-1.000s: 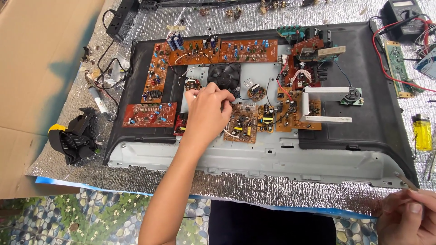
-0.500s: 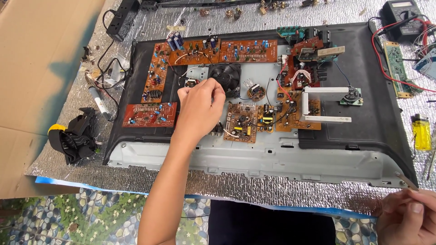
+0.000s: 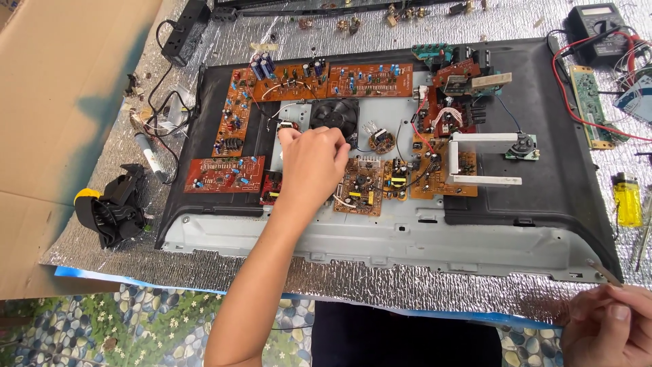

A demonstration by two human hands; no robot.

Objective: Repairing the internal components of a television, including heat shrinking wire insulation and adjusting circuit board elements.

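Fingers of the left hand pinch a small component beside the black fan; right hand half curled.

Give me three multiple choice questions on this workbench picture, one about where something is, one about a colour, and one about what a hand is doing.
1. Where does the small round black plastic cooling fan sit?
A. near the middle of the open back panel
B. on the cardboard
C. in the right hand

2. What colour is the small plastic lighter on the silver foil sheet?
A. red
B. yellow
C. blue

3. What is the left hand doing?
A. resting flat on the cardboard
B. holding the lighter
C. reaching in with fingertips at a small part beside the fan

Answers:
1. A, the fan lies among the brown circuit boards.
2. B, its body is plainly yellow.
3. C, the fingers are pinched just left of the fan.
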